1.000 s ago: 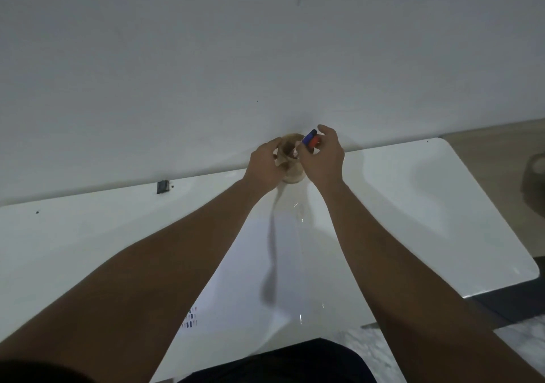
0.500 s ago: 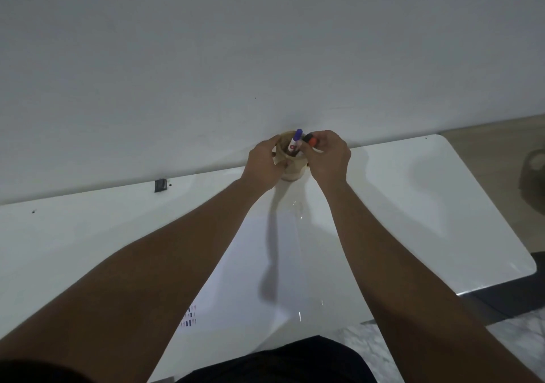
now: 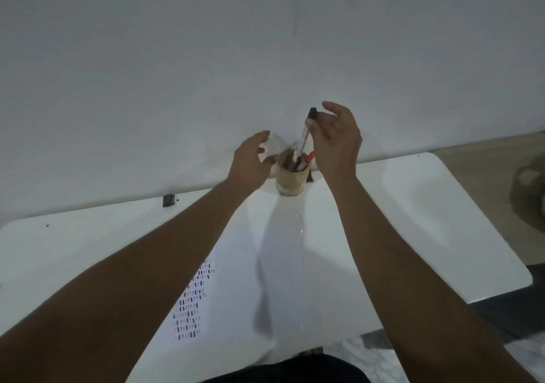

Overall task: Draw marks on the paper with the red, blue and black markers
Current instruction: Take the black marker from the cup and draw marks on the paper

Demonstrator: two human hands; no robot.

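Note:
A brown pen cup [image 3: 292, 180] stands at the far edge of the white table [image 3: 427, 220], against the wall. A red-capped marker [image 3: 309, 157] leans inside it. My right hand [image 3: 336, 137] pinches a black-capped marker [image 3: 306, 132] by its upper part, its lower end still inside the cup's mouth. My left hand [image 3: 253, 158] hovers just left of the cup with fingers spread, holding nothing. The paper [image 3: 236, 279] lies between my forearms, with rows of short red, blue and black marks [image 3: 191, 303] on its left side.
A small black object [image 3: 168, 200] sits at the table's far edge to the left. The wall rises directly behind the cup. At the right, beyond the table's rounded corner, there is floor and a dark round object [image 3: 528, 188].
My right hand let the blue and red markers into the cup and now lifts a black-capped marker upward. My left hand has released the cup and opened.

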